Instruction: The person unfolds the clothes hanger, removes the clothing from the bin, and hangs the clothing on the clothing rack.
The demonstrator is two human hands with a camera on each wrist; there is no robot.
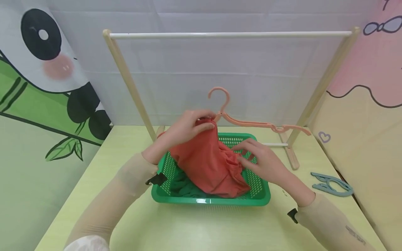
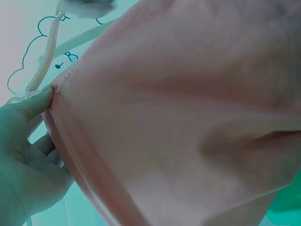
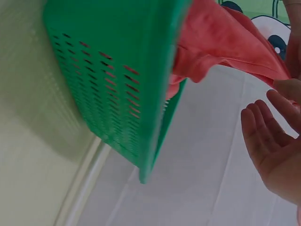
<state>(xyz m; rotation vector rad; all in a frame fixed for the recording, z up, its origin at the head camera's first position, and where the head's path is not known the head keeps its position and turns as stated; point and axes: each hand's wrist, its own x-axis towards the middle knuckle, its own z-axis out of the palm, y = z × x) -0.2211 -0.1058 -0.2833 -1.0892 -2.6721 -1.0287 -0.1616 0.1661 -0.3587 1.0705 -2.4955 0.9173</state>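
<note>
Red garment (image 1: 202, 158) is held up over the green basket (image 1: 210, 200), its lower part lying in there beside dark green cloth (image 1: 186, 186). Left hand (image 1: 186, 128) pinches its top edge, thumb on the near face, right at the neck of the coral hanger (image 1: 248, 123). Can't tell whether it grips the hanger too. Hanger's right arm is out in the clear; the left side runs behind the cloth. Right hand (image 1: 267, 162) isn't gripping: fingers relaxed, just beside the bunched folds; contact unclear. Step in hand reads as getting the garment onto the hanger. I'd lock hook and neckline with the left so the hanger can't twist, then have the right find the opening's loose edge, spread it, and bring it over the bare arm. Pull cloth along the arm, not down; that hinge-like joint could snag or fold. Smooth the bunching first.
</note>
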